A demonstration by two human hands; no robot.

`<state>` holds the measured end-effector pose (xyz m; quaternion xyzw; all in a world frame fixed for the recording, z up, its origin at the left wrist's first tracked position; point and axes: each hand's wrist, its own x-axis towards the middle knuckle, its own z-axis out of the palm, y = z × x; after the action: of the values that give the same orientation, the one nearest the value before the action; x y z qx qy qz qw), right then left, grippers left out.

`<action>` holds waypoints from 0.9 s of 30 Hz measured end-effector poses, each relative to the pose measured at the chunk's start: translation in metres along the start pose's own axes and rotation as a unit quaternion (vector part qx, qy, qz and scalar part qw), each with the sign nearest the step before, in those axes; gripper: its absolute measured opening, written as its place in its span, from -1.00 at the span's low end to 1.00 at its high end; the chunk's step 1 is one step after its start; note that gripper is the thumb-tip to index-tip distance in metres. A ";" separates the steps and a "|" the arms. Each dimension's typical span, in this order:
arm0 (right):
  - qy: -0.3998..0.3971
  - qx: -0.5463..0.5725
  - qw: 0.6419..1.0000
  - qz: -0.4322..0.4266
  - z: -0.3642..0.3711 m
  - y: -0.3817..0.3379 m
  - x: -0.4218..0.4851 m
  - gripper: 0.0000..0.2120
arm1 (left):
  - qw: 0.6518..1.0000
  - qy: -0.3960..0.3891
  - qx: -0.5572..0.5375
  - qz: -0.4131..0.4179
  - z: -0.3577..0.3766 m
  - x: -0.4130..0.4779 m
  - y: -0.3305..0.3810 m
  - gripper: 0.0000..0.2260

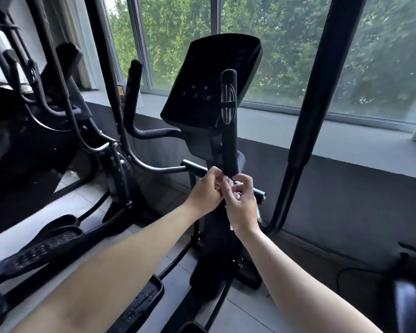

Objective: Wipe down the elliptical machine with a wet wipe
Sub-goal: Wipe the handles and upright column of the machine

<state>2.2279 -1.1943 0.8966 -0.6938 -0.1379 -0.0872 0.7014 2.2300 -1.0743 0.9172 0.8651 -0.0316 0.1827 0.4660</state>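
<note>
Daylight from the big window (173, 44) backlights the scene: the elliptical machine (209, 80) reads near-black with almost no surface detail, while the forearms, left hand (205, 192) and right hand (241, 205) are softly and evenly lit, with no hard shadows. The wide-angle lens bows the window frame and upright bars toward the edges; the trees at right are smeared, and a dark object (408, 284) in the lower right corner is badly blurred. The pale wet wipe (228, 182) pinched between both hands is too small and soft to resolve.
</note>
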 end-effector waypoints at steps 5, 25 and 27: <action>0.026 0.043 0.998 0.035 -0.006 0.001 0.003 -0.91 | 0.997 -0.056 -0.024 0.038 -0.004 -0.011 0.005 -0.79; 0.073 -0.081 0.991 0.083 -0.014 -0.008 0.055 -0.88 | 0.996 0.061 -0.041 -0.056 0.028 0.001 0.013 -0.73; 0.037 -0.125 0.987 0.090 -0.022 -0.007 0.049 -0.87 | 0.990 0.097 -0.016 -0.100 0.033 -0.003 0.011 -0.75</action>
<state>2.2740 -1.2131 0.9186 -0.7816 -0.0366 -0.0661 0.6192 2.2338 -1.1080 0.9086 0.8348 0.0977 0.2173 0.4963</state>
